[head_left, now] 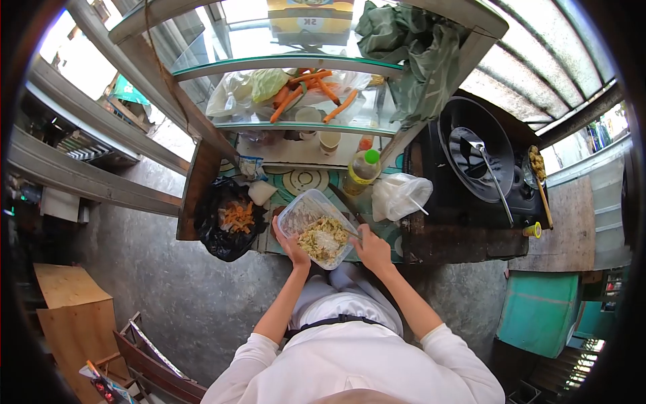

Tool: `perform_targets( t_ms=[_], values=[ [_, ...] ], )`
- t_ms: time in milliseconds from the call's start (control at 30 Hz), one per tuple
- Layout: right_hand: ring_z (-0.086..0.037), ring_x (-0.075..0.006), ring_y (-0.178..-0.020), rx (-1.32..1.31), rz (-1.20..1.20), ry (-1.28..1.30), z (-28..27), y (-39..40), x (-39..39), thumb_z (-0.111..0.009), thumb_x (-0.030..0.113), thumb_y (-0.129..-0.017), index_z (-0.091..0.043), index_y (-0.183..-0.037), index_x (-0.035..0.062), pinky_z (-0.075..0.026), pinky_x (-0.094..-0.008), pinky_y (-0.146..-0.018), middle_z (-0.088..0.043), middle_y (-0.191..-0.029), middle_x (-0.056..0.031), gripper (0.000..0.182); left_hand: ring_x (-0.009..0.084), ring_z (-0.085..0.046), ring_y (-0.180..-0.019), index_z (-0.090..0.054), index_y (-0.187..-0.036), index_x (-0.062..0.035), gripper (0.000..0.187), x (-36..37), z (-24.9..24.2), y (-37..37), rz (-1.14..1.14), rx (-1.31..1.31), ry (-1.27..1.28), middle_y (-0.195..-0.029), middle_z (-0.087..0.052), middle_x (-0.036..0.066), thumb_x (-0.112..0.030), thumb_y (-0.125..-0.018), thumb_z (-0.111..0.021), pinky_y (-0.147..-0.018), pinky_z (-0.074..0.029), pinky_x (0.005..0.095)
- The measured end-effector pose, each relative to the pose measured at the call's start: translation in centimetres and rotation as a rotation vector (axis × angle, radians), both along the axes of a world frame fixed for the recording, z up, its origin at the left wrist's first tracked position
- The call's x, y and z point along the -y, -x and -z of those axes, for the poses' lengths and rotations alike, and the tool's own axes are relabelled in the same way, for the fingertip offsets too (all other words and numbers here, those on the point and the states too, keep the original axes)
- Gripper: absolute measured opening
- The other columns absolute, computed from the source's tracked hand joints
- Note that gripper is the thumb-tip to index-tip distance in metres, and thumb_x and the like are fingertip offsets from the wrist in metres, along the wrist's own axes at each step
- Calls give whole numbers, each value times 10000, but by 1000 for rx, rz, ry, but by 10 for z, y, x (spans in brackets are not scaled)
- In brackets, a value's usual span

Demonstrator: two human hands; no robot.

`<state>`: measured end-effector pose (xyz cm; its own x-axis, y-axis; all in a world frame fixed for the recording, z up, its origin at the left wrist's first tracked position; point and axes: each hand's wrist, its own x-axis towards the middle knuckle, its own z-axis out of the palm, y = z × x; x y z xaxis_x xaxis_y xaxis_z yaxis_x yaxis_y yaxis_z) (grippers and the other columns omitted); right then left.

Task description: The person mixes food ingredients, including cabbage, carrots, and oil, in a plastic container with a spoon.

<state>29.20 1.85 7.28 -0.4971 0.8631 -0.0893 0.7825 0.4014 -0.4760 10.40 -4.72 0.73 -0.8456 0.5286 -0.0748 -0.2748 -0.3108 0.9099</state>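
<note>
A clear plastic container (301, 214) is tilted at the counter's front edge, with a crumbly yellowish food mixture (324, 240) and some white stuff on it. My left hand (293, 246) grips the container's left side, fingers wrapped at its rim. On the right, my right hand (371, 248) is closed round the handle of a utensil whose end reaches into the mixture. Just behind the right hand lies a knife (348, 206). A bottle with a green cap (362, 172) and a white plastic bag (401, 196) stand behind and right of the container.
Left, a black plastic bag (229, 248) holds orange peelings (237, 217). Glass shelves (289, 65) above carry carrots (296, 96) and cabbage (272, 85). Paper cups (329, 142) stand below. At right, a wok (494, 145) with a ladle sits on a stove.
</note>
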Motion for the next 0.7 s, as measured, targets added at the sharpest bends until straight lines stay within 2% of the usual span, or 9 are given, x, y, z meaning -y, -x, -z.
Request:
perform_targets(
  t_ms=[33, 133, 333, 500, 600, 667, 700],
  values=[
    [-641, -334, -676, 69, -55, 51, 0, 9, -4, -564, 227, -851, -533, -925, 55, -505, -428, -561, -633, -765, -129, 190, 278, -361, -1234, -319, -1413, -83, 709, 1, 3, 5, -12, 1, -24, -1335, -327, 127, -158, -725, -470, -1049, -259, 381],
    [-647, -328, -593, 178, -278, -133, -8, 18, -14, -547, 144, -821, -537, -856, 43, -515, -404, -497, -636, -695, -137, 107, 279, -361, -1233, -325, -1412, -82, 696, 2, 8, 17, 11, -20, -1, -1334, -325, 135, -169, -736, -469, -1043, -266, 386],
    [-657, -297, -603, 241, -387, -105, -33, 25, 23, -528, 83, -786, -531, -835, 17, -529, -372, -510, -637, -710, -149, 82, 279, -365, -1222, -326, -1416, -93, 695, 0, 16, 20, -24, -41, 15, -1313, -333, 138, -179, -741, -469, -1037, -267, 387],
    [-673, -289, -653, 297, -337, -78, -79, 23, 17, -545, 66, -758, -563, -824, 18, -535, -366, -525, -643, -720, -153, 83, 278, -371, -1209, -319, -1420, -101, 693, 2, 12, 24, -37, -46, 34, -1307, -331, 135, -180, -748, -466, -1033, -274, 388],
    [-667, -326, -677, 276, -346, 10, -45, 37, 31, -556, 90, -754, -611, -774, 1, -536, -408, -570, -648, -742, -191, 107, 283, -375, -1200, -315, -1424, -112, 684, -4, 9, 20, -24, -112, 32, -1291, -331, 138, -194, -762, -466, -1022, -290, 390],
    [-657, -359, -688, 216, -252, 93, -25, 49, 22, -561, 107, -752, -627, -745, -13, -531, -439, -604, -644, -753, -216, 137, 287, -382, -1187, -317, -1424, -117, 681, -6, 11, 21, -20, -239, 16, -1275, -334, 139, -201, -765, -467, -1016, -298, 389],
    [-653, -375, -694, 188, -205, 137, -20, 53, 16, -563, 115, -751, -635, -731, -20, -529, -455, -621, -642, -758, -229, 155, 287, -386, -1178, -318, -1424, -118, 678, -4, 12, 24, -13, -200, 28, -1263, -338, 138, -204, -768, -467, -1015, -298, 392]
  ],
)
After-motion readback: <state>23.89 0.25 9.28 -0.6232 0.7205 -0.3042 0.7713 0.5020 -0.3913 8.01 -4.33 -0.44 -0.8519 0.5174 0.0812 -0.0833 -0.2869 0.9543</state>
